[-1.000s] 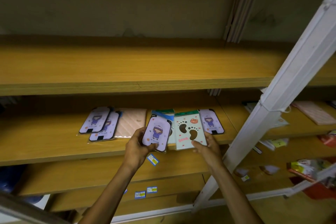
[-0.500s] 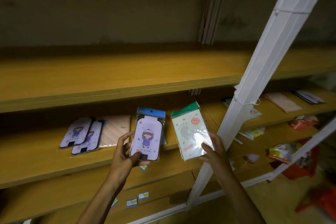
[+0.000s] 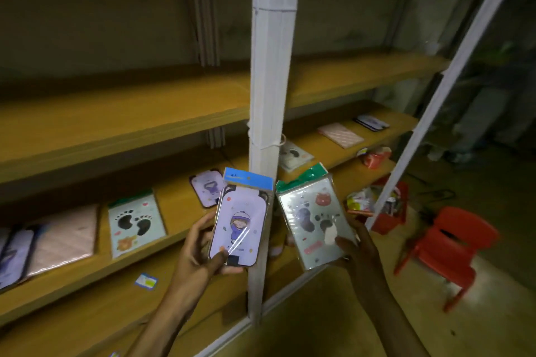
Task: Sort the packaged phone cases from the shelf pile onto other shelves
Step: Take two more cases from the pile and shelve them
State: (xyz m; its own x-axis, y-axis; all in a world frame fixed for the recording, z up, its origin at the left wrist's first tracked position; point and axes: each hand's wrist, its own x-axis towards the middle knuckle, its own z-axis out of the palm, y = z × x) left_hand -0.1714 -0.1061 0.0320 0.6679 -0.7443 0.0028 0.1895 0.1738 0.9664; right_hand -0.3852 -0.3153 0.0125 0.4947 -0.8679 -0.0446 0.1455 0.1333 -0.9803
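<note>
The left hand (image 3: 200, 255) has its grip clamped on a purple cartoon-girl case (image 3: 239, 222) in its clear packet, thumb across the lower front and fingers behind. The right hand (image 3: 358, 249) pinches a pale green footprint case (image 3: 314, 219) the same way, at its lower edge. Both are held upright and face-out — probably so the designs can be read and matched before placing. Behind them stands a white shelf post (image 3: 271, 66). On the shelf (image 3: 95, 269) to the left lie a matching footprint case (image 3: 136, 223), a pink quilted case (image 3: 62, 238) and a purple case (image 3: 207, 188) flat, apparently grouped by pattern. Past the post, the right shelf section (image 3: 403, 122) holds another footprint packet (image 3: 294, 155) and a pink one (image 3: 340, 135) — likely destinations. A red plastic chair (image 3: 446, 249) stands on the floor at right.
</note>
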